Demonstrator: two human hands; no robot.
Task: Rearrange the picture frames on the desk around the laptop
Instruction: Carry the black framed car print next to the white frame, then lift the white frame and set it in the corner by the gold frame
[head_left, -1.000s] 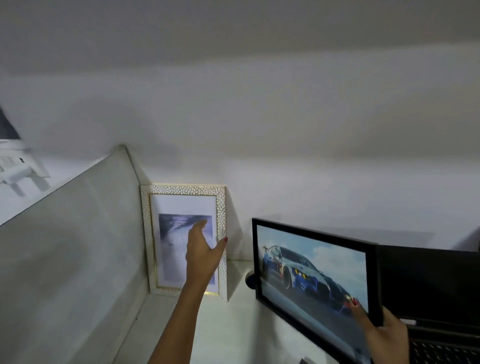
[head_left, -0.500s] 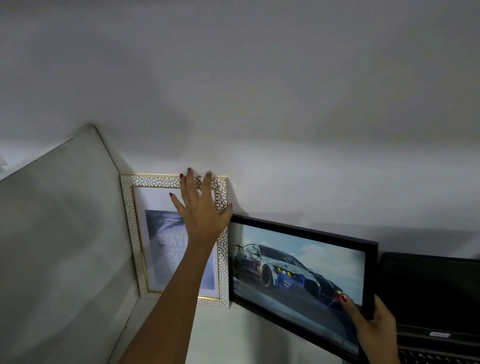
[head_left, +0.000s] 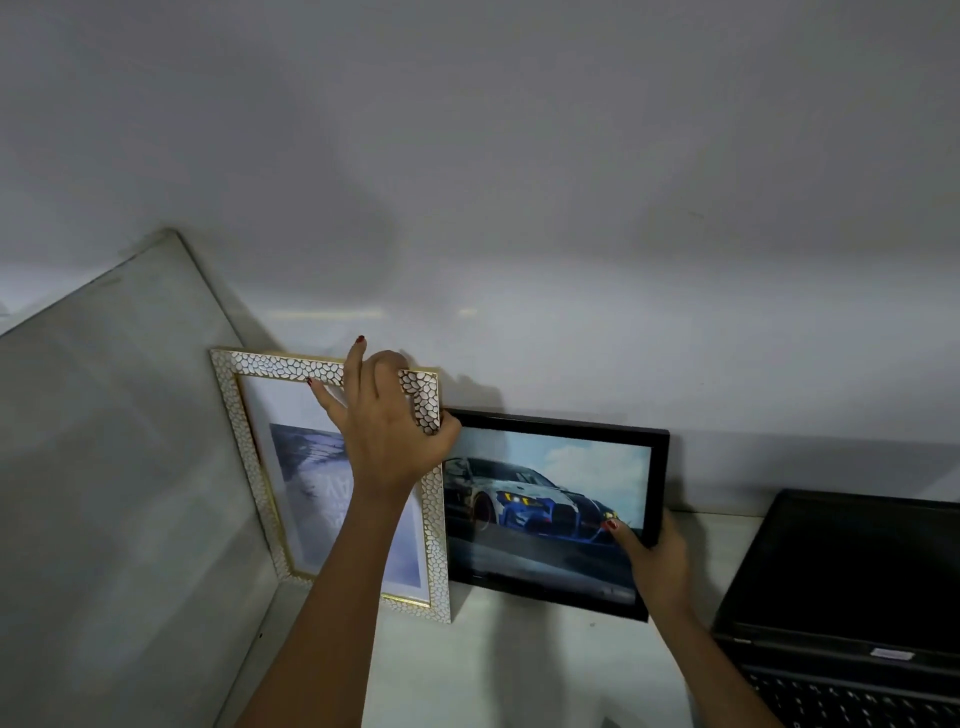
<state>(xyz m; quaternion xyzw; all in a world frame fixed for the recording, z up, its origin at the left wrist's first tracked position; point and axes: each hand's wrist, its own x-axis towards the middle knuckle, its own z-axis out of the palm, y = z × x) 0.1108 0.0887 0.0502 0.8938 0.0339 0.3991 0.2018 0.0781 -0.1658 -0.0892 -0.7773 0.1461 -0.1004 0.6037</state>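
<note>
A tall white-and-gold pebbled frame stands in the desk's back left corner, leaning toward the wall. My left hand grips its top right corner, fingers curled over the top edge. To its right a black frame with a racing-car picture stands on the desk against the wall, its left end tucked behind the white frame's right edge. My right hand holds the black frame's lower right corner, thumb on the glass. The open black laptop sits at the right.
A grey partition panel walls off the left side of the white desk. The pale wall runs behind both frames. A strip of bare desk lies between the black frame and the laptop.
My left hand went from flat on the white frame's front to gripping its top right corner. My right hand brought the black frame left and back until it stands against the wall.
</note>
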